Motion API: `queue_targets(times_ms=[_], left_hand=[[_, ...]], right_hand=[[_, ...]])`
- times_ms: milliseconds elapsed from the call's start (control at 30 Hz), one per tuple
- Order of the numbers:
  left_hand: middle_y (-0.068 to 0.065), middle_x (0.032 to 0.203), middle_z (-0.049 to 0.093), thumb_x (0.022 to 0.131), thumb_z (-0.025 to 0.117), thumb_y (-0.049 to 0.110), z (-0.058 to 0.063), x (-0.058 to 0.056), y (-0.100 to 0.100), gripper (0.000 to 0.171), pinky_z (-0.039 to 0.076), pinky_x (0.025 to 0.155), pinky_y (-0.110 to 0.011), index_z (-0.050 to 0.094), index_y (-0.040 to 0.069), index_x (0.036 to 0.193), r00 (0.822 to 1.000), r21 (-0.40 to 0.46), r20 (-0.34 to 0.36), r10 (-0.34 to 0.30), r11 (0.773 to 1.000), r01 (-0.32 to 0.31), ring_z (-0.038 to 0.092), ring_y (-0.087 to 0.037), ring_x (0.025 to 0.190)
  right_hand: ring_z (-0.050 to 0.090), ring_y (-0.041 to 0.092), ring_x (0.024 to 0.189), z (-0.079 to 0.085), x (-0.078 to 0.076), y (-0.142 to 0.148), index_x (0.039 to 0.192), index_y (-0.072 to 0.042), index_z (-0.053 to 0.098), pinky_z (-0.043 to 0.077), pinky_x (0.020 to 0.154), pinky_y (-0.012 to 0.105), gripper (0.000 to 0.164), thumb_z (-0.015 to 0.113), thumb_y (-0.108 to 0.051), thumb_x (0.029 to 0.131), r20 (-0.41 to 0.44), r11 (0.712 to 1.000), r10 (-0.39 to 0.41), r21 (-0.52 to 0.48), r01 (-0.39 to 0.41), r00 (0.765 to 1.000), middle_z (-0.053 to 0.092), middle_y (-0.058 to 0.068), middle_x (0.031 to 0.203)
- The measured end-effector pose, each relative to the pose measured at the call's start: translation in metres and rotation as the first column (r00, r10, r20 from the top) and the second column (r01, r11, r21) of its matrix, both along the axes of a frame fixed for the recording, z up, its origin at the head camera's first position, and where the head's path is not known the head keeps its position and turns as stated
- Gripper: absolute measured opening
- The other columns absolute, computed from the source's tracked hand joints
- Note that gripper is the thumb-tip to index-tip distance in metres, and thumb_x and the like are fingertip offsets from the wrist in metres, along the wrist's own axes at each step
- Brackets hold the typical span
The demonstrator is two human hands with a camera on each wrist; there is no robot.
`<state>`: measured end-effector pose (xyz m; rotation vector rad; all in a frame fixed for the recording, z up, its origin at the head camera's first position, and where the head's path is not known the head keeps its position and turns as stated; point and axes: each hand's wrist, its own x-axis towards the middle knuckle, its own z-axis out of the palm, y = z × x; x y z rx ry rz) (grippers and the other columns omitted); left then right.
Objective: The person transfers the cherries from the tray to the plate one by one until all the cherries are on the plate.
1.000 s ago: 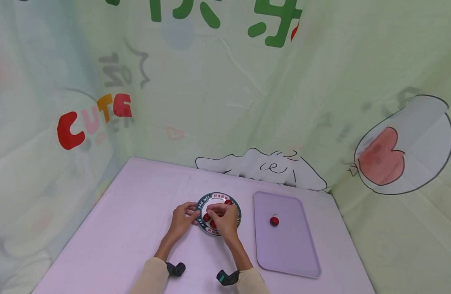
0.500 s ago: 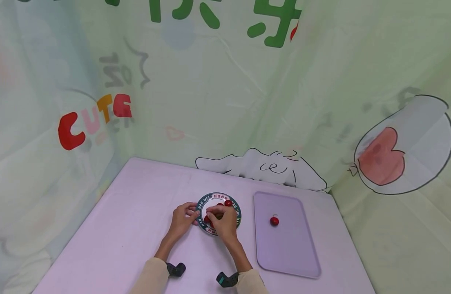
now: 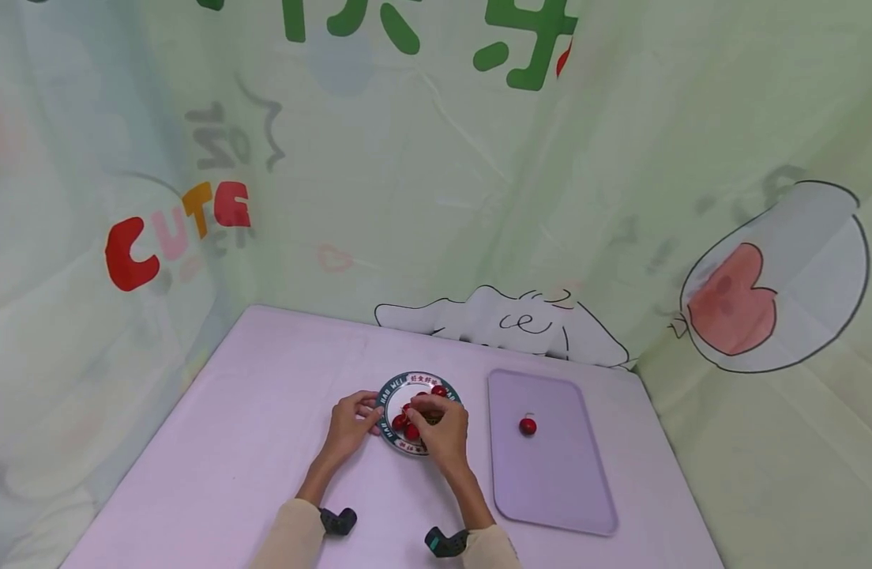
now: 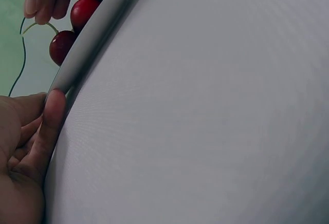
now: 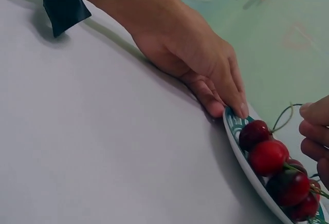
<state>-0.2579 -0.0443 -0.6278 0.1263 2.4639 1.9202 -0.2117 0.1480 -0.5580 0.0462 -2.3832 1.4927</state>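
Note:
Several red cherries (image 5: 267,158) with green stems lie on a round plate (image 3: 391,388) with a dark green, lettered rim. My left hand (image 3: 351,424) pinches the plate's left edge; in the left wrist view its fingers (image 4: 54,112) are at the rim. Over the plate's right part is my right hand (image 3: 445,433), thumb and fingers bent loosely, with no cherry seen in its grasp. In the right wrist view its fingertips (image 5: 314,118) are close beside the stem of the nearest cherry (image 5: 254,134). My right hand hides some cherries from the head view.
A purple tray (image 3: 553,482) lies right of the plate, bearing a single cherry (image 3: 528,427). Both rest on a pale pink-lilac table (image 3: 265,379). Printed cloth (image 3: 422,174) hangs behind and along the table's sides.
My right hand has shifted slightly right over the plate, uncovering more of the cherries there. Several cherries have rolled a little. My left hand stays at the plate's edge.

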Motion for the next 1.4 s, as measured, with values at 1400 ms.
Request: queue_targets(times_ms=[1400], left_hand=[[-0.016,0.109,0.072,0.103,0.074,0.005,0.005,0.003,0.002,0.035,0.061,0.064,-0.019,0.070,-0.001,0.137,1.000,0.018,0.008,0.015,1.000,-0.015,0.071,-0.012,0.065]], right_hand=[[0.076,0.004,0.090,0.035,-0.015,0.150,0.108,0.003,0.085,0.056,0.080,0.018,0.018,0.084,0.005,0.091,-0.090,0.945,-0.324,-0.084,0.317,0.942,0.083,0.024,0.105]])
